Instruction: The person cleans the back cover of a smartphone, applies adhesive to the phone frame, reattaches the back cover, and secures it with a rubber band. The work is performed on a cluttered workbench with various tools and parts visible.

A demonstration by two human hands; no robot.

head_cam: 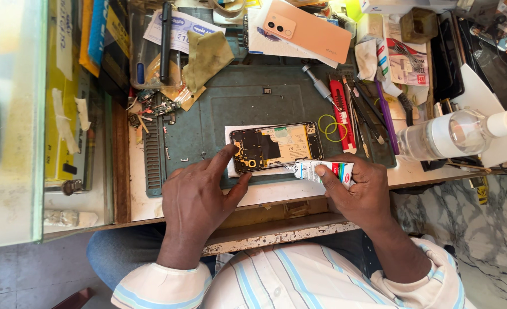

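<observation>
An opened phone (276,146) with its back cover off lies on a white sheet on the grey-green work mat (236,100), showing its battery and circuit board. My left hand (199,191) rests at the phone's near left corner, with the index finger and thumb touching its edge. My right hand (359,191) grips a small white glue tube (322,170) with coloured print, its nozzle pointing left at the phone's near edge.
A peach-coloured phone back cover (309,30) lies at the far side of the bench. Tweezers, a screwdriver and other tools (359,109) lie on the mat's right side. A clear spray bottle (456,133) lies on its side at the right. Small parts (150,109) and a cloth (208,54) sit on the left.
</observation>
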